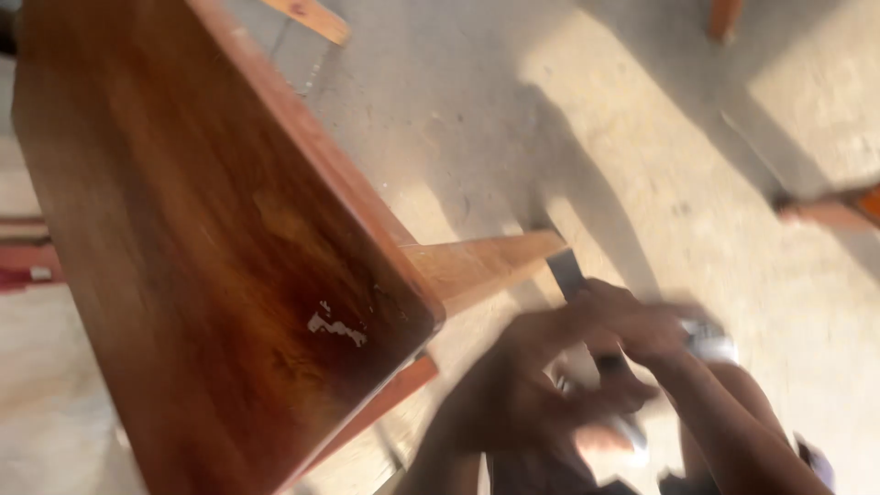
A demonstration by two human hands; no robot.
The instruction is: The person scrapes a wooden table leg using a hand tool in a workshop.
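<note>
Glossy reddish-brown wooden bench top [211, 238] nearest, filling nine o'clock. At five o'clock, blurred left hand [513, 403] and right hand [642, 330] share a flat grey metal blade [566, 272], grip seemingly pinching it. Best kept steady, fingers off the edge.

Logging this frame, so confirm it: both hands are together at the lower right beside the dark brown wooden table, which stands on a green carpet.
Wrong on the floor. The head view shows the wooden table on bare pale concrete floor, not green carpet. The left hand and right hand are together at lower right.
</note>
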